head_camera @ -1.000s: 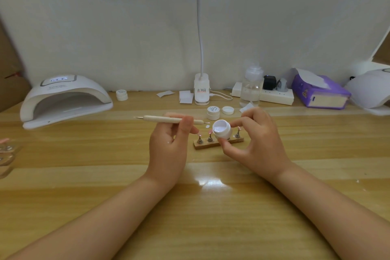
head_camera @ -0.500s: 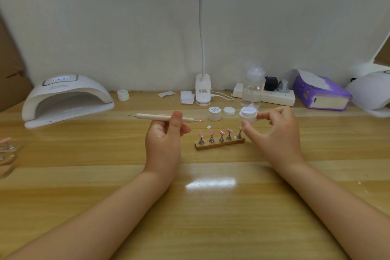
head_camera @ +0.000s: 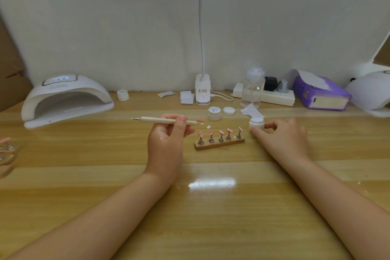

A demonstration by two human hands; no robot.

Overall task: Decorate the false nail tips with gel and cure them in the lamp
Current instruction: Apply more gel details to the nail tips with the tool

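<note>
From the head view I see the left hand (head_camera: 166, 143) above the table (head_camera: 105, 175), its fingers curled around a dotting pen (head_camera: 166, 120). The pen lies almost level, with its right tip just above the nail tips (head_camera: 220, 132). There are 5 pink tips, each on a small metal peg, and they stand in a row on a wooden stand (head_camera: 219, 144) between the 2 hands.

The right hand (head_camera: 285, 139) is at the right end of the stand. Its thumb and fingers pinch an open gel jar (head_camera: 256, 123), which is on the table or just above it; I cannot tell which.

Behind the stand I see a closed jar (head_camera: 214, 113), a loose lid (head_camera: 229, 111) beside it, and a wipe (head_camera: 252, 111). The curing lamp (head_camera: 65, 99) is far left at the back, well apart from the tips, with its opening toward me. A desk lamp (head_camera: 202, 91) stands at the back in the middle, with a power strip (head_camera: 274, 97) and a purple tissue box (head_camera: 320, 95) to its right.
</note>
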